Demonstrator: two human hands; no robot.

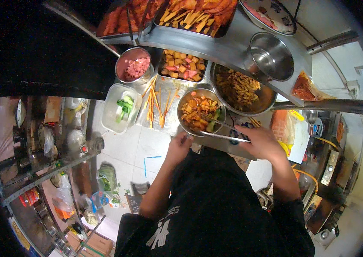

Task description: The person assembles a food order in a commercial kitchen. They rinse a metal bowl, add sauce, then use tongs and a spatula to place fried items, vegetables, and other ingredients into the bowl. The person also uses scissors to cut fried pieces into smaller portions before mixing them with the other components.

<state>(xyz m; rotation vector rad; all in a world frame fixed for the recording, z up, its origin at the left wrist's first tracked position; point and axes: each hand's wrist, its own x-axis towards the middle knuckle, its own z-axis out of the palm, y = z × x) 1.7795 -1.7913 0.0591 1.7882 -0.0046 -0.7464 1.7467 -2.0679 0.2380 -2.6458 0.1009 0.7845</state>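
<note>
A round metal bowl [186, 128] stands in front of me, filled with orange-brown cubes, chunks and a strip of green vegetable [214, 122]. My left hand [180, 146] is closed at the bowl's near left rim and appears to steady it. Metal tongs [227, 136] are gripped in my right hand [256, 140], their tips reaching into the food. Left of the bowl, used-looking wooden skewers [161, 107] lie on a metal surface. Beside them a clear plastic tub [109, 112] holds green leafy vegetable pieces.
Behind the bowl are a tray of cubed food [183, 65], a pot of pink pieces [134, 68] and a wide pan of twisted brown food [241, 90]. An overhanging shelf [215, 48] carries skewer trays and an empty steel pot [271, 55]. Cluttered shelving [48, 171] is at left.
</note>
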